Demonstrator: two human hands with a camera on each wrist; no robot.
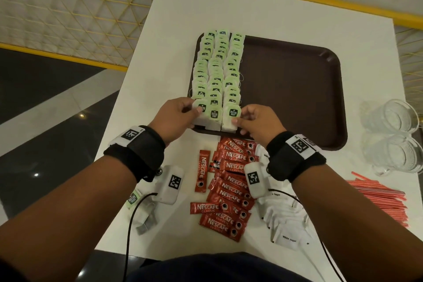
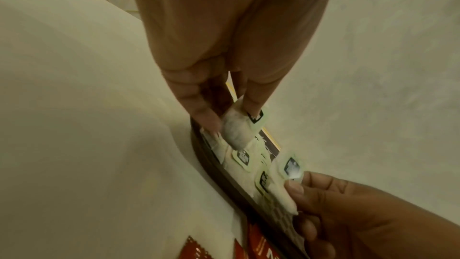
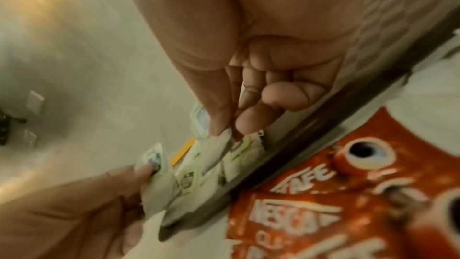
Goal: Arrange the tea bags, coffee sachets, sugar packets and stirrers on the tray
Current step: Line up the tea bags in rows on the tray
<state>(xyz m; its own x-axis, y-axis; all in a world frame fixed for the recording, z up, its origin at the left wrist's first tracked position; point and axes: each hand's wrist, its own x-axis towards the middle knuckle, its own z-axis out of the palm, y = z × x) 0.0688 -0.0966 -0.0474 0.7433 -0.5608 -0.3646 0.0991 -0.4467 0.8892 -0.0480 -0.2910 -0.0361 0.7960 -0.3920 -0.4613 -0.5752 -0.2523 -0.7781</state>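
A brown tray (image 1: 293, 89) lies on the white table. Its left part holds three rows of green-tagged tea bags (image 1: 217, 68). My left hand (image 1: 193, 107) pinches the nearest tea bag (image 2: 236, 131) of the left row at the tray's near edge. At the front of the right row, my right hand (image 1: 240, 115) pinches another tea bag (image 3: 216, 153). Red coffee sachets (image 1: 229, 190) lie in a heap on the table under my wrists. White sugar packets (image 1: 286, 217) are to their right, with red-striped stirrers (image 1: 384, 199) further right.
Two clear glass mugs (image 1: 393, 135) stand right of the tray. One loose tea bag (image 1: 135, 199) lies on the table near the left edge. The right two thirds of the tray are bare. A yellow-framed mesh panel (image 1: 68, 18) stands beyond the table's left side.
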